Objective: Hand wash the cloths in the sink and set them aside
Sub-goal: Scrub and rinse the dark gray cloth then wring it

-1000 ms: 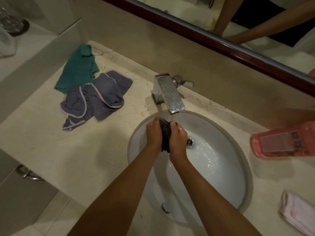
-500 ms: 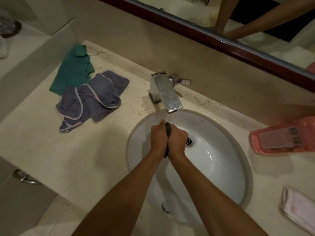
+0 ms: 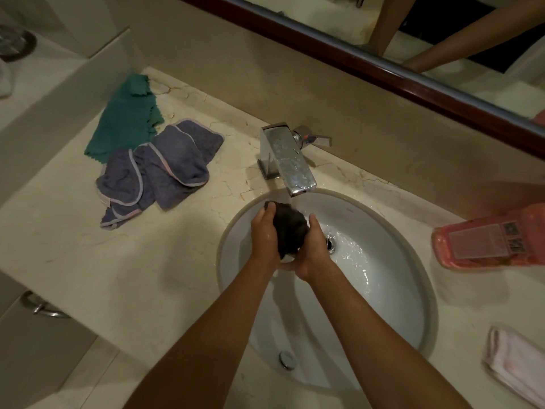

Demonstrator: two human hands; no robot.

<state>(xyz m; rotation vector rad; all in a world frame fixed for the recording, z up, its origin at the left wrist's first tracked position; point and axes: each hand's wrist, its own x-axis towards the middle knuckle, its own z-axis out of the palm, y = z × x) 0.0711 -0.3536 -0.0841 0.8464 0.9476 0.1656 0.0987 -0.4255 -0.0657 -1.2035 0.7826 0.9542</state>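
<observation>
A dark wet cloth (image 3: 290, 227) is bunched between both my hands over the white sink (image 3: 395, 293), just under the chrome tap (image 3: 290, 160). My left hand (image 3: 264, 231) grips its left side and my right hand (image 3: 312, 249) cups its right side and underside. Water runs from the tap and ripples around the drain (image 3: 330, 242). On the counter to the left lie purple cloths with pale trim (image 3: 165, 169) and a green cloth (image 3: 126, 119).
A pink bottle (image 3: 489, 239) lies on its side on the counter right of the sink. A folded pale pink cloth (image 3: 516, 364) sits at the lower right. A mirror (image 3: 442, 39) runs along the back wall. A cabinet handle (image 3: 41, 307) shows lower left.
My hands were pressed tightly together on the cloth half a second ago; now they have parted and the cloth shows as a larger bunch between them, slightly nearer the tap.
</observation>
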